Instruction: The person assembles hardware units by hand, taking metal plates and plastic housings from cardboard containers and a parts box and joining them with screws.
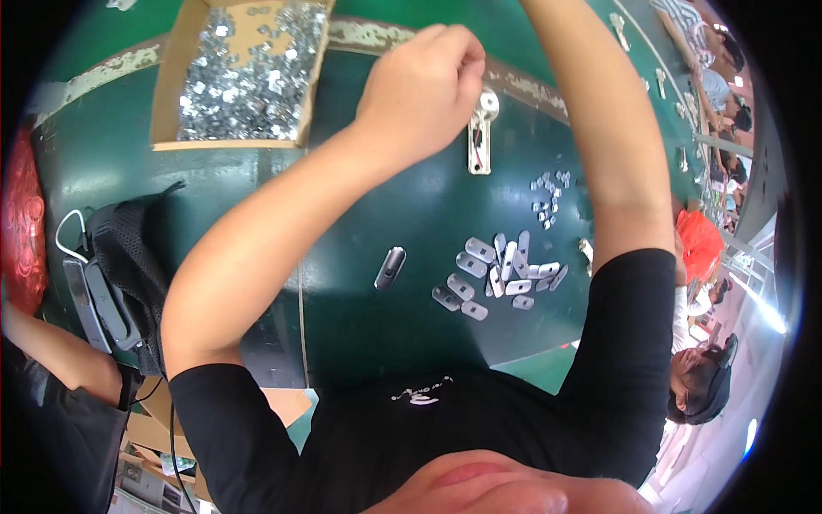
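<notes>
My left hand (424, 86) reaches to the far side of the green table, its fingers curled closed. Whatever they may hold is hidden behind the hand. Just right of it lies a narrow white casing (479, 152) with a round end and a thin red wire inside. My right forearm (599, 111) runs up past the top edge, so the right hand is out of sight. Nearer to me sits a loose pile of grey oval plates (517, 289), with a single long dark-grey oval piece (390, 268) apart on its left. Several small shiny metal bits (548, 206) are scattered beyond the pile.
An open cardboard box (157, 107) of small shiny metal parts stands at the far left. A black mesh bag (128, 248) and grey devices with a white cable lie on the left. Another person's arm (64, 351) is at the left edge; more people sit along the right.
</notes>
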A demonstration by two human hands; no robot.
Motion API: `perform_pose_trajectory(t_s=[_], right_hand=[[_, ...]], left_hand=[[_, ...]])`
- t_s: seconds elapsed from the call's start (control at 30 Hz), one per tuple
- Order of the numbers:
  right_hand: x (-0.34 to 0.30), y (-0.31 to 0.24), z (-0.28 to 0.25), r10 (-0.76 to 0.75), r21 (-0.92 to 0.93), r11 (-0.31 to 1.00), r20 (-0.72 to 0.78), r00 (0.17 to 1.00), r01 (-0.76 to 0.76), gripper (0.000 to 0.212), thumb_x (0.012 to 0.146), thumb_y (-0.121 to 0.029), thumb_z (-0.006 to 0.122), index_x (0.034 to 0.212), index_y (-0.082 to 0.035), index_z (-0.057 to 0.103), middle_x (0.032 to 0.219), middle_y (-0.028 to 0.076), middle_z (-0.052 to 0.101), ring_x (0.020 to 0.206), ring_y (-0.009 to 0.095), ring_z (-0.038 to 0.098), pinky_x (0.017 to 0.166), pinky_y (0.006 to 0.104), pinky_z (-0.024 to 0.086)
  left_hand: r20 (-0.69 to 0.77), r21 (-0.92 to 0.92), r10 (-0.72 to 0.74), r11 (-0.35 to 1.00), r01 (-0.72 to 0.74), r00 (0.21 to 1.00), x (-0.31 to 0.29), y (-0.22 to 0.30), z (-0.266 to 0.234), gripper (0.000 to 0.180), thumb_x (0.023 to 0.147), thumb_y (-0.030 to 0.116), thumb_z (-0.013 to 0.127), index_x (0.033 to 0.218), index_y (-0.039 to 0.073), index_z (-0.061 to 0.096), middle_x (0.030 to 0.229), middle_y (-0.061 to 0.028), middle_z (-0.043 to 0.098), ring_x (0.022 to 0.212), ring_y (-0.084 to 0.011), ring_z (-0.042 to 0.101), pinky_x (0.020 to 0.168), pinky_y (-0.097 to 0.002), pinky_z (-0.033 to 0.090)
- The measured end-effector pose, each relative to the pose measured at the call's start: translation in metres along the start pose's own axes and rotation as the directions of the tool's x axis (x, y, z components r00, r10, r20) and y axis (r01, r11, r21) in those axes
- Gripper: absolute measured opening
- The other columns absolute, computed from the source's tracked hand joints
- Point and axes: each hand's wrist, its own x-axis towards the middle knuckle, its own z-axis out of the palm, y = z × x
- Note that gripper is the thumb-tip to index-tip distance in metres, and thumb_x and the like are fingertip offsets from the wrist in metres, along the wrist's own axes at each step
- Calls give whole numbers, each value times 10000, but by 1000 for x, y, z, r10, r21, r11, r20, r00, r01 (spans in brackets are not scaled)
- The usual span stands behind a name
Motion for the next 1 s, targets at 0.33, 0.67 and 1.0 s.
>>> perform_pose_trajectory(t_s=[0.33,0.67,1.0], right_hand=[[-113,-23,-10,234,331,938,-387,892,-102,346,793,-187,708,1089,-8,703,884,224,724,821,368,718,774,428,561],[-221,-113,-19,526,373,813,-139,839,-448,326,860,-258,746,1061,-7,696,895,263,664,929,470,645,824,507,515],[-287,-125,-20,458,322,881,-404,792,-345,355,908,-144,792,1225,-17,695,1142,101,745,860,117,710,617,241,507]], left_hand=[[93,-93,-81,992,90,992,7,27,-24,81,920,84,658,939,7,642,871,-174,662,807,-337,691,752,-415,549],[193,74,61,994,-76,979,-1,29,-24,147,878,150,692,938,20,660,889,-161,672,886,-382,662,791,-466,525],[125,-223,-94,967,121,988,3,32,-17,207,978,181,662,977,-26,674,883,-182,725,803,-259,720,734,-365,554]])
